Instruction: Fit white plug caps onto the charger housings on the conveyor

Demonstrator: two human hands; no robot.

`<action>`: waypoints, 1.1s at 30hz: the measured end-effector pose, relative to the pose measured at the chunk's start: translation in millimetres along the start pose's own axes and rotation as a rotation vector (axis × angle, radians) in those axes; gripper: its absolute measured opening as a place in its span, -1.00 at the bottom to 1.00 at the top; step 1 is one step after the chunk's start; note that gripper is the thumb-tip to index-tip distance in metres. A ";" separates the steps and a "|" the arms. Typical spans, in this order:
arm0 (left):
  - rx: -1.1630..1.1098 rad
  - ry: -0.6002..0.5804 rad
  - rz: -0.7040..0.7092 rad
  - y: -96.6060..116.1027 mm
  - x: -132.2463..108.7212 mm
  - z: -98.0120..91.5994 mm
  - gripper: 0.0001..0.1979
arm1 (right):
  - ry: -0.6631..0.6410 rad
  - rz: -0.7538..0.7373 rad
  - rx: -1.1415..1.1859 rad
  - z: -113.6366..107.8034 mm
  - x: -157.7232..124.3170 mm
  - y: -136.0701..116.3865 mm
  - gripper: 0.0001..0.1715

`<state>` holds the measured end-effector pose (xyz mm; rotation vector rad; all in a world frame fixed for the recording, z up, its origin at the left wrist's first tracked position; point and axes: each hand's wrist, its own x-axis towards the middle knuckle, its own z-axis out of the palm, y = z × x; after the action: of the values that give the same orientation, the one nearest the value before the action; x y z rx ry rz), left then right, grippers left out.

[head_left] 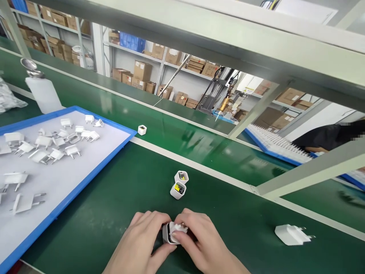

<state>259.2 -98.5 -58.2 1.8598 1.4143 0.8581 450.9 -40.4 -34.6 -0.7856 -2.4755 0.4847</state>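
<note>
Worktop (242, 228): 1, green.
Tray (85, 167): 1, blue-rimmed, left; plug covers (44, 142) overlap, count unclear.
Left hand (145, 238): curled round 1 white housing (165, 235), low centre.
Right hand (203, 236): pinching 1 white piece (173, 228) at housing mouth.
Bottle (44, 93): 1, behind tray.
Two-pin plug (291, 234): 1, lying right.
Open housings (176, 195): 3; two together ahead of both hands, one near tray corner.

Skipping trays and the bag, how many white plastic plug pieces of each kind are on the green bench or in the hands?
White, open, box-shaped plastic housings: 4 (3 standing, 1 in the left hand)
Small white plastic piece in the right hand: 1
White plastic plug with two metal pins: 1
Total: 6
</note>
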 end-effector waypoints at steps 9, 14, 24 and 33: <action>-0.011 0.022 -0.009 -0.7 1.0 2.3 -0.82 | 0.044 0.540 0.865 -8.9 9.9 7.6 -0.56; -0.025 0.048 0.006 -1.0 0.6 3.4 -0.84 | -0.070 0.491 0.837 -19.5 10.4 1.2 -0.52; -0.012 0.022 0.031 0.7 -1.3 1.7 -0.88 | -0.126 -0.028 -0.111 -17.9 8.2 -7.3 -0.63; 0.012 0.059 0.062 -0.9 -0.9 2.8 -0.86 | -0.160 -0.059 -0.160 -20.3 4.9 -9.0 -0.70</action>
<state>260.8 -99.4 -60.7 1.9101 1.4061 0.9439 454.7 -40.6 -12.3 -0.7589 -2.7038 0.3436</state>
